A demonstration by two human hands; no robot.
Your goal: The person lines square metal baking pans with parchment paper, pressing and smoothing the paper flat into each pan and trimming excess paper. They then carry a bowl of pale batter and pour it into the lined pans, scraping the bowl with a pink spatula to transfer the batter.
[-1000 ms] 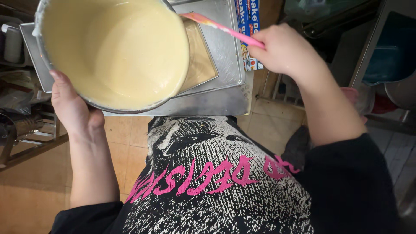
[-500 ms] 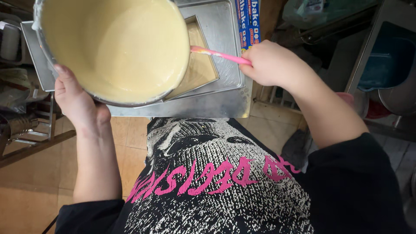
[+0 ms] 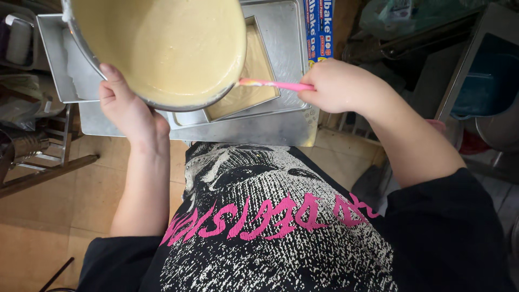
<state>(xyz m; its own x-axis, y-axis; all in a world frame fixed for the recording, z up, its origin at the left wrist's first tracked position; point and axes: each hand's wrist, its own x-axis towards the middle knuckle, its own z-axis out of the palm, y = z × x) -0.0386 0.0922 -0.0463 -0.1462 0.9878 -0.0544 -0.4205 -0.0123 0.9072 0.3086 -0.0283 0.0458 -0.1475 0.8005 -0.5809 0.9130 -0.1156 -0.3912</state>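
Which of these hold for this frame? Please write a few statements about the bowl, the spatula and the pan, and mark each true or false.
1. The left hand grips the rim of the metal bowl. True.
2. The bowl is empty. False: it holds pale yellow batter.
3. The right hand holds a pink spatula whose tip reaches the bowl's rim. True.
4. The square pan under the bowl has no batter in it. False: batter already covers its visible part.
5. The square pan sits on the floor. False: it rests on a larger metal tray.
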